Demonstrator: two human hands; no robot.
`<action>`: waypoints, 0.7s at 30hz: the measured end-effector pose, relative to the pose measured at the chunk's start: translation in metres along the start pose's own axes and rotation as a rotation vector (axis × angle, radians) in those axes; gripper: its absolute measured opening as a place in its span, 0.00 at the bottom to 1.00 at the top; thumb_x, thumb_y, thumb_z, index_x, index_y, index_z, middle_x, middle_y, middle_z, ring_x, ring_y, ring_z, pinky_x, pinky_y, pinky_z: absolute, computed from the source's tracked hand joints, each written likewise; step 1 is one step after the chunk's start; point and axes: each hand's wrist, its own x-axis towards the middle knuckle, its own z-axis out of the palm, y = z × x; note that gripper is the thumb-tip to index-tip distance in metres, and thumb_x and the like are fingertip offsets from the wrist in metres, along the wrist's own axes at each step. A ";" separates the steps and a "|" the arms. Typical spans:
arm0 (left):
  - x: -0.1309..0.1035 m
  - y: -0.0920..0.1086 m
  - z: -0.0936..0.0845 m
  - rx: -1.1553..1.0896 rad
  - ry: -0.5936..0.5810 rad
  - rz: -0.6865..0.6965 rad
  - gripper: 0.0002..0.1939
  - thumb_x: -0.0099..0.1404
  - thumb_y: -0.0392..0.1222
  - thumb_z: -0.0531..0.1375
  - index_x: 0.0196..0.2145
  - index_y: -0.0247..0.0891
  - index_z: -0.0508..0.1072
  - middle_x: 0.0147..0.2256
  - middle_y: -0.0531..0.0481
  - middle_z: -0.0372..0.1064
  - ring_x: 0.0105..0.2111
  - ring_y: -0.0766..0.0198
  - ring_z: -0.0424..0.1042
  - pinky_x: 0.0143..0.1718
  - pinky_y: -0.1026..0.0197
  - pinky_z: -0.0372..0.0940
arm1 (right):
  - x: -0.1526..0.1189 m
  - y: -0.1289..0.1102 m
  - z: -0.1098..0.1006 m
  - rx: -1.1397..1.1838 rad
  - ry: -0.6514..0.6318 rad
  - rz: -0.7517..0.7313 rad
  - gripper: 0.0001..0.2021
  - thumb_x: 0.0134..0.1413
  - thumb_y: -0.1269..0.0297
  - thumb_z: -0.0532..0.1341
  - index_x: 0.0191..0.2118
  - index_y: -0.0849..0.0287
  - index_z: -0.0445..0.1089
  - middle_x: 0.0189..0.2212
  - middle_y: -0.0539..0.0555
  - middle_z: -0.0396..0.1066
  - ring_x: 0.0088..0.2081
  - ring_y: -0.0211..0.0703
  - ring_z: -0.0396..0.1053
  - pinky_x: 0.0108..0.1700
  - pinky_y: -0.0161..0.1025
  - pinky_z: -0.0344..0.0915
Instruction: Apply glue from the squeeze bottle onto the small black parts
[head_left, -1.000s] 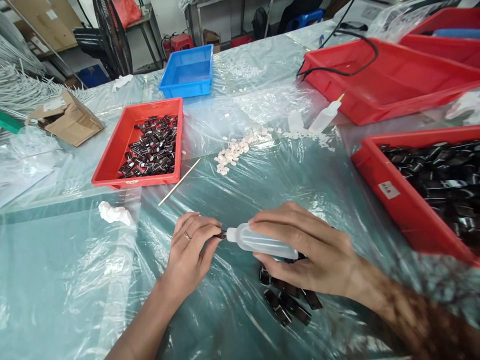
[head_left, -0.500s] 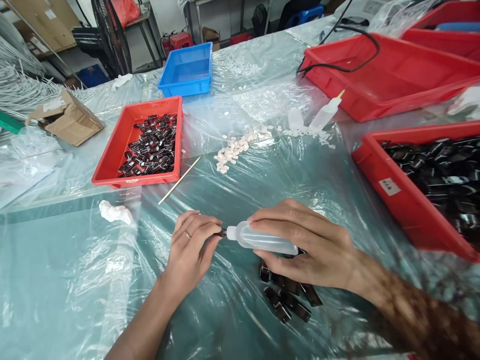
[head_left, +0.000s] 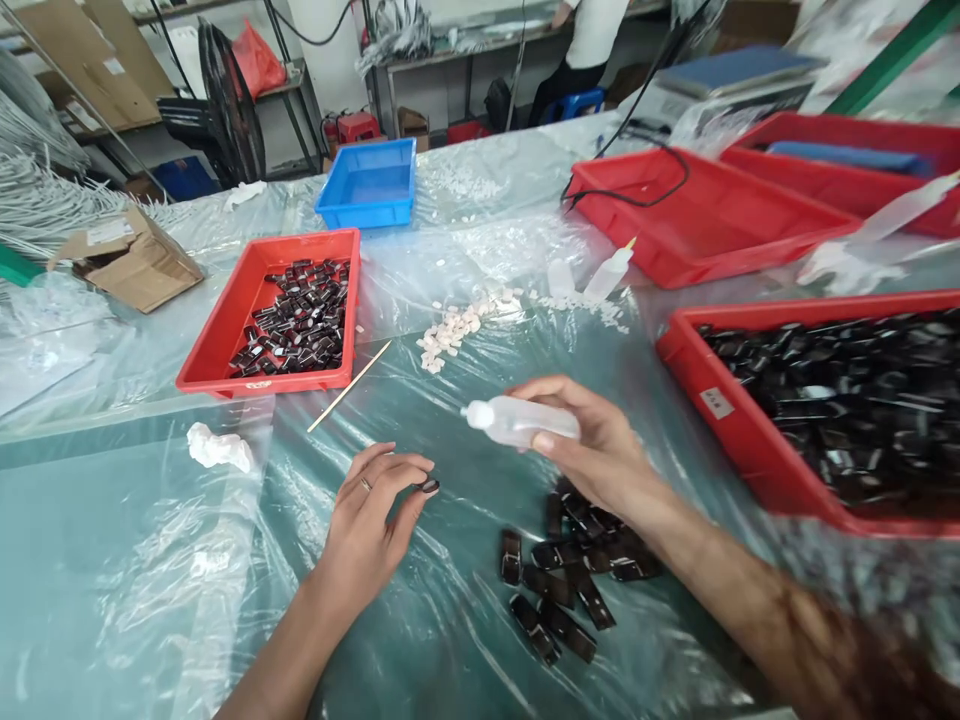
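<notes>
While the left hand [head_left: 375, 510] pinched one small black cap [head_left: 429, 486] steady at centre frame, the right hand [head_left: 592, 450] gripped the squeeze bottle [head_left: 517, 420]; gentle pressure suited best.

Bright, even overhead light; white glare streaks the plastic sheet [head_left: 225, 530] on the table. The near right corner smears with blur; edges bend outward.

Translucent, soft-looking plastic for the squeeze bottle [head_left: 521, 421], matt and cloudy. Glossy black plastic on the small part [head_left: 429, 486] and on the loose pile [head_left: 574, 580], with bright glints. Thin clear film over the table [head_left: 150, 560], wrinkled and shiny (greenish smooth surface beneath). Smooth red plastic in the tray [head_left: 225, 330]; same finish, blue, in 1 tray [head_left: 367, 185] behind. Bare pale wood for the stick [head_left: 349, 386]. Matt brown cardboard for the box [head_left: 127, 260]. Crumpled white tissue [head_left: 217, 448], rough.
</notes>
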 end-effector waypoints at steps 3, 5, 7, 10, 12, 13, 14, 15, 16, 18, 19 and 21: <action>0.000 -0.005 0.004 -0.003 0.024 -0.016 0.08 0.78 0.34 0.62 0.48 0.48 0.74 0.43 0.53 0.89 0.43 0.58 0.88 0.59 0.46 0.83 | 0.011 0.017 -0.007 0.122 -0.003 0.158 0.25 0.65 0.44 0.73 0.57 0.56 0.75 0.41 0.54 0.81 0.37 0.42 0.80 0.41 0.39 0.78; 0.001 -0.008 0.006 0.002 0.037 -0.031 0.08 0.77 0.34 0.62 0.47 0.48 0.74 0.42 0.53 0.89 0.43 0.57 0.88 0.57 0.46 0.83 | 0.018 0.027 -0.009 0.028 -0.028 0.167 0.26 0.64 0.44 0.73 0.58 0.58 0.75 0.40 0.55 0.81 0.39 0.44 0.81 0.42 0.39 0.78; 0.003 -0.011 0.008 0.001 0.056 -0.044 0.07 0.77 0.35 0.62 0.46 0.48 0.74 0.41 0.53 0.89 0.41 0.56 0.88 0.56 0.45 0.84 | 0.022 0.036 -0.008 -0.088 -0.023 0.117 0.25 0.59 0.47 0.76 0.54 0.57 0.76 0.41 0.55 0.82 0.42 0.46 0.81 0.45 0.40 0.78; 0.004 -0.014 0.011 -0.024 0.097 -0.053 0.07 0.75 0.36 0.63 0.45 0.49 0.75 0.40 0.53 0.88 0.40 0.53 0.88 0.53 0.43 0.85 | 0.022 0.043 -0.001 -0.208 -0.003 0.044 0.22 0.52 0.53 0.80 0.48 0.54 0.77 0.42 0.53 0.82 0.46 0.48 0.82 0.52 0.45 0.80; 0.005 -0.015 0.013 -0.049 0.122 -0.068 0.07 0.75 0.37 0.63 0.46 0.51 0.76 0.40 0.53 0.88 0.40 0.52 0.88 0.49 0.44 0.86 | 0.018 0.045 0.003 -0.285 0.000 0.002 0.21 0.52 0.55 0.81 0.47 0.52 0.77 0.43 0.53 0.82 0.47 0.50 0.82 0.55 0.49 0.80; 0.005 -0.015 0.014 -0.060 0.134 -0.081 0.08 0.75 0.37 0.63 0.46 0.51 0.77 0.40 0.53 0.87 0.40 0.51 0.88 0.46 0.44 0.86 | 0.016 0.044 0.003 -0.319 -0.001 -0.020 0.21 0.52 0.55 0.81 0.48 0.51 0.77 0.44 0.53 0.82 0.48 0.51 0.82 0.57 0.51 0.80; 0.005 -0.015 0.015 -0.068 0.149 -0.096 0.08 0.75 0.38 0.62 0.47 0.52 0.77 0.40 0.52 0.87 0.40 0.50 0.87 0.44 0.45 0.86 | 0.015 0.042 0.002 -0.348 -0.002 -0.045 0.21 0.53 0.55 0.81 0.49 0.51 0.77 0.45 0.53 0.82 0.49 0.51 0.83 0.58 0.51 0.79; 0.005 -0.015 0.015 -0.074 0.167 -0.110 0.08 0.76 0.38 0.62 0.47 0.53 0.77 0.40 0.51 0.87 0.40 0.49 0.87 0.41 0.45 0.86 | 0.015 0.040 -0.001 -0.374 -0.001 -0.074 0.21 0.55 0.55 0.80 0.51 0.51 0.77 0.46 0.54 0.82 0.50 0.51 0.83 0.60 0.51 0.79; 0.005 -0.015 0.016 -0.077 0.185 -0.119 0.08 0.76 0.39 0.62 0.48 0.53 0.77 0.39 0.51 0.86 0.40 0.48 0.87 0.40 0.44 0.86 | 0.018 0.037 -0.005 -0.395 0.004 -0.103 0.21 0.58 0.55 0.78 0.54 0.51 0.76 0.47 0.55 0.82 0.52 0.51 0.83 0.60 0.50 0.79; 0.004 -0.015 0.018 -0.083 0.218 -0.122 0.08 0.76 0.40 0.62 0.48 0.53 0.77 0.38 0.51 0.85 0.37 0.47 0.86 0.37 0.44 0.85 | 0.030 0.032 -0.018 -0.439 0.027 -0.158 0.17 0.69 0.53 0.71 0.57 0.52 0.75 0.48 0.57 0.83 0.52 0.48 0.83 0.57 0.46 0.80; 0.004 -0.016 0.018 -0.087 0.228 -0.120 0.08 0.75 0.40 0.62 0.48 0.54 0.77 0.37 0.51 0.85 0.36 0.46 0.86 0.35 0.44 0.85 | 0.040 0.030 -0.025 -0.466 0.043 -0.179 0.14 0.73 0.53 0.68 0.56 0.52 0.75 0.47 0.57 0.83 0.50 0.47 0.84 0.54 0.43 0.81; 0.004 -0.016 0.020 -0.097 0.240 -0.114 0.08 0.75 0.40 0.62 0.47 0.54 0.76 0.37 0.51 0.84 0.35 0.46 0.86 0.34 0.43 0.85 | 0.068 0.029 -0.037 -0.540 0.065 -0.203 0.12 0.77 0.52 0.64 0.51 0.54 0.76 0.43 0.56 0.82 0.44 0.43 0.83 0.45 0.38 0.81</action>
